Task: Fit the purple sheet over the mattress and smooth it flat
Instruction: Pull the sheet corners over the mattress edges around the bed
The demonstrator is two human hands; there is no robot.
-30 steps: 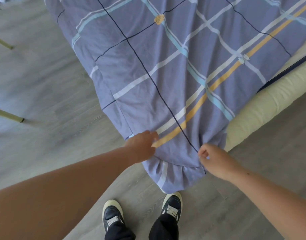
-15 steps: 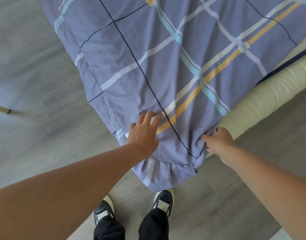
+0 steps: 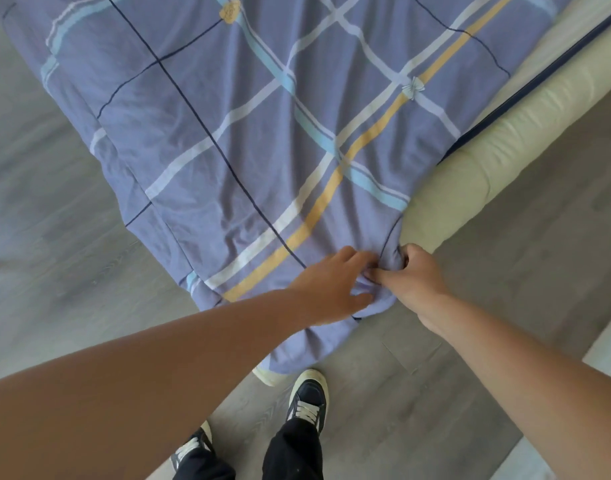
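Grey wood-look plank floor (image 3: 54, 271) all around, and the bed corner points straight at the camera. The purple plaid cotton sheet (image 3: 227, 133), with white, light blue and orange stripes and thin navy lines, lies over the top of the cream padded mattress (image 3: 487, 161) and hangs off the near corner almost to the floor. The mattress's long right side is still bare, so you can see its navy piping. A little cream bit peeks out under the hanging tip of the sheet. Right below that are dark sneakers with white laces (image 3: 309, 396) and black trousers (image 3: 293, 452). The other shoe is mostly cut off by the frame edge and the left forearm. The right hand (image 3: 411, 278) has its fingers curled round a bunched fold of the sheet right at the mattress corner, a proper pinch. The left hand (image 3: 335, 289) lies on the fabric just beside it, thumb spread below, fingertips disappearing into the same wrinkles, so I honestly can't tell if it's gripping or just pressing. The far end of the bed runs out of shot at the top. Compared with half a second back, the left hand was flat further left, well apart from the right, and now the two touch.
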